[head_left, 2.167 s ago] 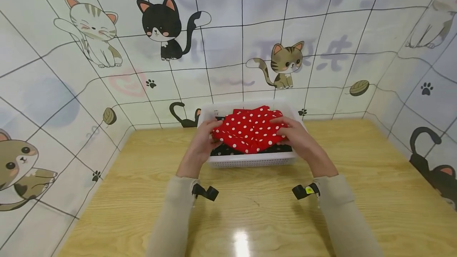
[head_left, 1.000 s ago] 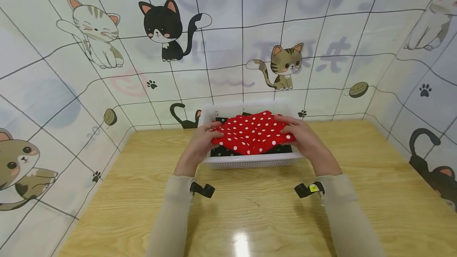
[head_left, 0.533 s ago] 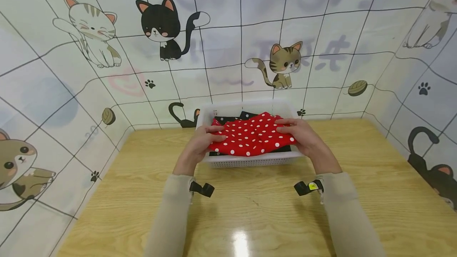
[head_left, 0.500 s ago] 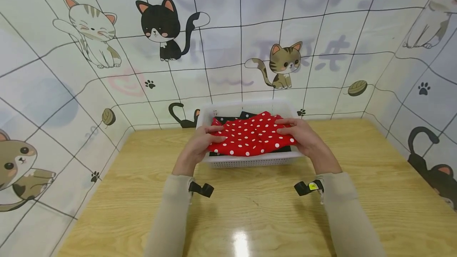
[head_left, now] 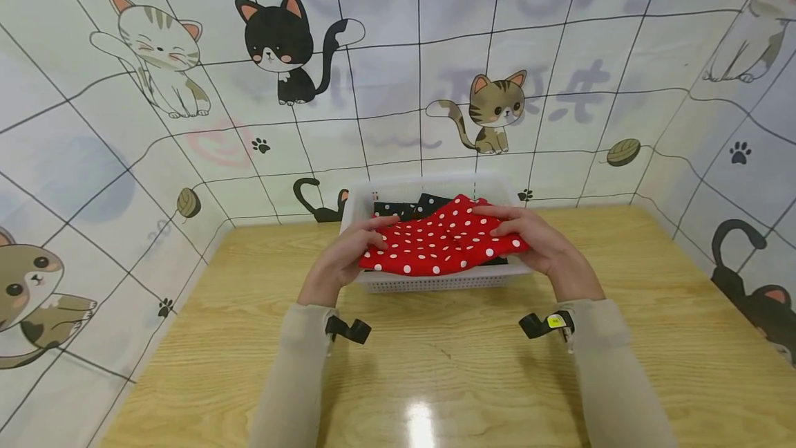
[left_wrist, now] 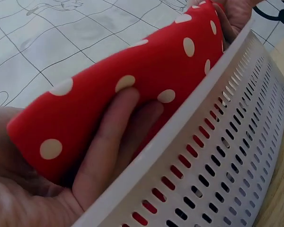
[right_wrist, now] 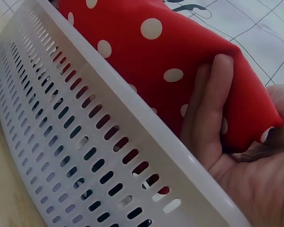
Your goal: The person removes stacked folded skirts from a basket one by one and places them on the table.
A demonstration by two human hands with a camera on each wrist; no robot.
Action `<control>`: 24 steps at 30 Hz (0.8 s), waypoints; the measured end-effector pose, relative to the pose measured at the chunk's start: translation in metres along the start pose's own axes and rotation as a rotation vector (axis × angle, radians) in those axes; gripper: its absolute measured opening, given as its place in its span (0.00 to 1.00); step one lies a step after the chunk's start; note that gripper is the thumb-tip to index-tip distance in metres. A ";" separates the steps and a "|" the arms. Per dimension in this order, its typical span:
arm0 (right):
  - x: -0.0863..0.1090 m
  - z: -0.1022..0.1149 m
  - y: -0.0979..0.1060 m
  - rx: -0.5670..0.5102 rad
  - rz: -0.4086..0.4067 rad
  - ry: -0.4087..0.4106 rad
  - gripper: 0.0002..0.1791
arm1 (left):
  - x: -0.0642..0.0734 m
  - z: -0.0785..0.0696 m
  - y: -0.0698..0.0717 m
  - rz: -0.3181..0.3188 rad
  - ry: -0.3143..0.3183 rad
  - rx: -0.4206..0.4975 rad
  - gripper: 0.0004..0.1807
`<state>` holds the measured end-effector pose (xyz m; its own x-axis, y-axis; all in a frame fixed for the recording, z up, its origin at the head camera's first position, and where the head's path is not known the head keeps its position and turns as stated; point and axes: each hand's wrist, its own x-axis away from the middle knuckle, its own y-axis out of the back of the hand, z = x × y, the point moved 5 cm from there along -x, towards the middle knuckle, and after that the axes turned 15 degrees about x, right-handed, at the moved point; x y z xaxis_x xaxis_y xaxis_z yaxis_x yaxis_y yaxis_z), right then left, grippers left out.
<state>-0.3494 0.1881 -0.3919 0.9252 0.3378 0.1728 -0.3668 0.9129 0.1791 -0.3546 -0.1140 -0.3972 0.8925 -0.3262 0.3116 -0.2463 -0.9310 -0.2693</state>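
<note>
In the head view, the red dotted cloth (head_left: 429,247) spans between the left hand (head_left: 345,254) and the right hand (head_left: 535,237), each holding one end with fingers lying over it. It sits over the mouth of a white basket (head_left: 435,284), its near edge bulging toward the front rim. Beneath and behind it lies black dotted cloth (head_left: 429,205), and the basket stands on a wooden table (head_left: 448,372). The likeliest trouble here is the black cloth coming along if a fold of it is caught with the red; whether any is pinched, I cannot tell. The middle of the red cloth is held by neither hand, so it could sag and bunch.

In the left wrist view, the cloth's end is tucked in the hand, two fingers (left_wrist: 106,142) pressed against its near face, just inside the basket wall. With the fingers that near the rim, a low pull could scrape them or tip the basket.

In the right wrist view, the other end is gripped likewise, fingertips (right_wrist: 223,61) pushing up a peak in the fabric. The hold takes in only that end, so smooth cloth could slip out if tugged unevenly.
</note>
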 end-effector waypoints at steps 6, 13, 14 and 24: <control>0.003 0.006 -0.002 0.034 -0.008 0.004 0.35 | 0.001 -0.001 0.000 -0.006 -0.015 -0.024 0.31; 0.008 0.013 -0.003 0.067 -0.047 0.037 0.36 | 0.002 -0.006 -0.002 0.016 -0.093 -0.057 0.37; 0.008 0.014 -0.003 0.062 -0.052 0.050 0.36 | 0.003 -0.007 -0.002 0.015 -0.114 -0.064 0.38; 0.016 0.033 -0.001 -0.060 -0.094 0.197 0.34 | 0.012 -0.021 -0.006 0.043 -0.233 -0.002 0.43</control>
<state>-0.3377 0.1849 -0.3577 0.9584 0.2833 -0.0356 -0.2769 0.9525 0.1264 -0.3505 -0.1157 -0.3732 0.9443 -0.3189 0.0811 -0.2862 -0.9176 -0.2759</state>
